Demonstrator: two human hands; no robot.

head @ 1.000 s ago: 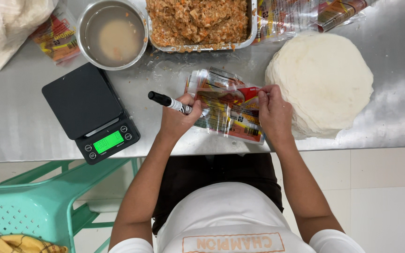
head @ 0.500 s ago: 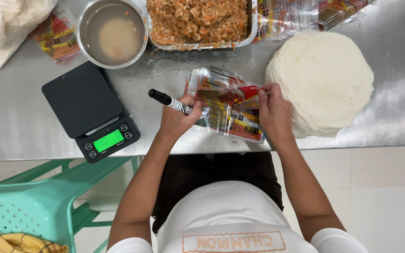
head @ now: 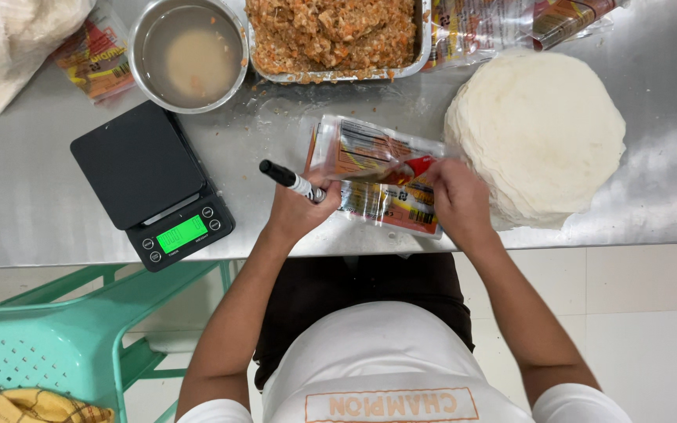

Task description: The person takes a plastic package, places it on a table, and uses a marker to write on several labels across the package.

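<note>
gripping a black marker (head: 290, 181), left hand (head: 295, 210) and right hand (head: 456, 202) pinch a crinkly clear packet (head: 376, 176) on steel table (head: 33, 196).

A steel table (head: 25, 204) stands over white floor tiles (head: 652, 313), beside a teal stool (head: 56, 337).

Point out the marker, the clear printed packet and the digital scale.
marker (head: 290, 180), head view, on its white barrel beside the black cap
clear printed packet (head: 370, 168), head view, on its middle
digital scale (head: 139, 163), head view, on its black weighing plate
</note>
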